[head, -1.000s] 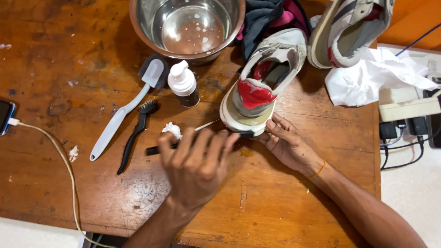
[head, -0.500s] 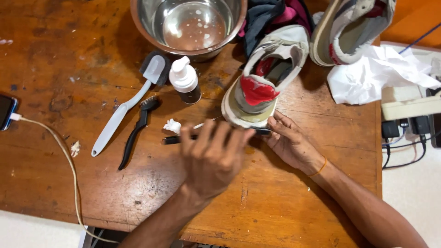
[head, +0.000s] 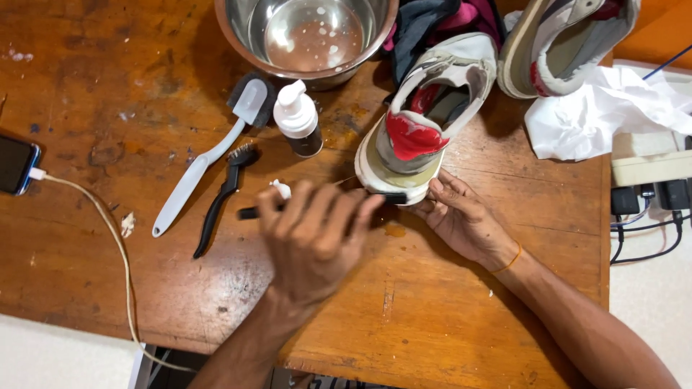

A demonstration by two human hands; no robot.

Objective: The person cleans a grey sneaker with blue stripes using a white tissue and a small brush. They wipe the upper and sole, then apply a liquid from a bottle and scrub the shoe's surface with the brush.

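Wooden counter (head: 94,101) carries sneaker (head: 418,137) below steel bowl (head: 306,36); right hand (head: 461,216) w/ fingers spread braces its toe, left hand (head: 313,238) curls round dark brush (head: 393,197) scrubbing toe edge.

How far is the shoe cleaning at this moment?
Prepared: the steel bowl holds foamy water, and the pump bottle and two brushes lie ready. In hand: the left hand holds a thin black brush against the toe of the near shoe, which the right hand steadies. Left: the second shoe lies aside, untouched.
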